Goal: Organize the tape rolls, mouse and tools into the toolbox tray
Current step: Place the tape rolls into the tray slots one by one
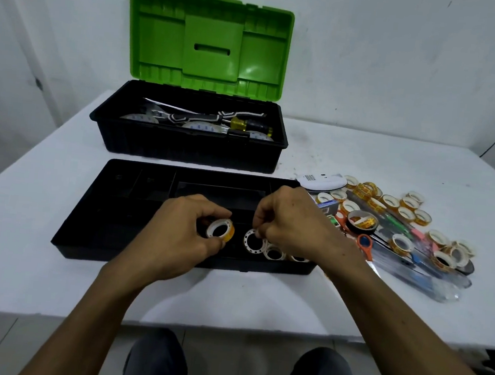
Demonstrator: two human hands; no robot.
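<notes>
A black toolbox tray (92, 211) lies on the white table in front of me. My left hand (175, 234) holds a small yellow-edged tape roll (221, 229) over the tray's front compartment. My right hand (294, 222) pinches a white tape roll (253, 241) standing in that same compartment, beside two more rolls (274, 253). To the right of the tray lie several small tape rolls (404, 208), a white mouse (322, 182), orange-handled scissors (364, 244), a large black tape roll (361, 221) and clear-packed tools (413, 270).
Behind the tray stands the black toolbox (189, 148) with its green lid (209, 41) raised; it holds a yellow-handled screwdriver (246, 125), a wrench and large tape rolls. The table's front edge runs just above my knees. A black cable hangs at the far right.
</notes>
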